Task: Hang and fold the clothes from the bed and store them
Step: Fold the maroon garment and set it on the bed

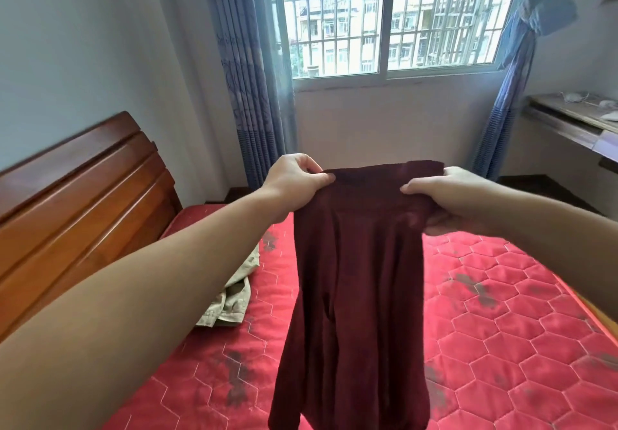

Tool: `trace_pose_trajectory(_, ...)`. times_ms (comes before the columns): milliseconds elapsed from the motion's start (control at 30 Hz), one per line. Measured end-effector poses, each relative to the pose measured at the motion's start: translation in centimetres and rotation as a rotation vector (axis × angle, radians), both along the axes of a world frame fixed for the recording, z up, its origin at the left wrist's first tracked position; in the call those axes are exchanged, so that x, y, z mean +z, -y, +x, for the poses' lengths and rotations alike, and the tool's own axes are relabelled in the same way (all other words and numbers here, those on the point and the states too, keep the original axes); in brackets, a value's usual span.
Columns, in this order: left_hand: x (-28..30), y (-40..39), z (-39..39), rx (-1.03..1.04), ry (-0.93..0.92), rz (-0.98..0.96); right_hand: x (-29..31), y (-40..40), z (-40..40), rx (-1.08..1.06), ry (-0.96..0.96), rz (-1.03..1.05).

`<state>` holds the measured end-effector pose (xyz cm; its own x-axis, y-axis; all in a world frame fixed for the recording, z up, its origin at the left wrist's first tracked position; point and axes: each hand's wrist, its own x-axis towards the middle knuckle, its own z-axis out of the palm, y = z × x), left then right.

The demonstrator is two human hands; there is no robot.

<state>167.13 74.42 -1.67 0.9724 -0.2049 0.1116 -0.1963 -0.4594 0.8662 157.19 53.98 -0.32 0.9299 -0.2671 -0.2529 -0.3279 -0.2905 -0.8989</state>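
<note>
While I scan from the left edge of the frame, I see a wooden headboard [77, 195] slanting up the left side, with a pale wall above it. Just right of it, low in the left-centre, a crumpled khaki garment [234, 292] lies on the red quilted mattress [501, 312], partly hidden behind my left forearm. My left hand [294, 179] sits at centre frame, its thumb and curled fingers pinching the left top corner of the dark maroon garment [357, 279]. That garment hangs in the air in the middle of the frame, its top edge stretched between both hands and its body dropping straight down past the bottom edge of the picture, in front of the mattress rather than lying on it. I cannot tell whether its lower end touches the bed. My right hand [448, 195], right of centre, grips the other top corner, fingers curled over the cloth with the thumb underneath. Behind the hands, in the upper centre, a barred window [394, 18] is flanked by blue curtains [247, 72]. At the far right edge, a wooden desk [575, 122] stands against the wall.
</note>
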Motion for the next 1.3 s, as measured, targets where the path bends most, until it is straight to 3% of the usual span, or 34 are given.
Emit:
trace_pose_trajectory(200, 0.2, 1.8, -1.4, 0.032, 0.206, -0.055, 0.3, -3.6, 0.1, 0.024, 0.044, 0.254)
trace_pose_trajectory(400, -0.1, 2.4, -2.3, -0.051, 0.355, -0.072, 1.3, -5.1, -0.1, 0.116, 0.067, 0.147)
trace_pose_trajectory(633, -0.4, 2.6, -3.4, -0.166, 0.065, -0.387, 1.5, -5.1, 0.2, 0.102, 0.113, 0.112)
trace_pose_trajectory(800, -0.2, 3.0, -4.3, -0.277, 0.028, -0.414, 1.7, -4.7, 0.4, 0.041, 0.150, 0.146)
trace_pose_trajectory(967, -1.0, 2.1, -4.1, -0.569, 0.059, -0.401, 1.9, -4.0, 0.5, 0.058, 0.159, 0.128)
trace_pose_trajectory(1067, -1.4, 2.1, -3.7, -0.561, 0.069, -0.368, 1.9, -3.4, 0.5, 0.133, 0.168, 0.097)
trace_pose_trajectory(1167, -1.4, 2.3, -3.9, -0.522, -0.068, -0.435, 2.5, -2.7, 0.2, 0.142, 0.286, 0.052)
trace_pose_trajectory(1300, -1.1, 2.2, -3.5, -0.476, -0.140, -0.510, 2.5, 0.2, -0.1, 0.080, 0.523, -0.179)
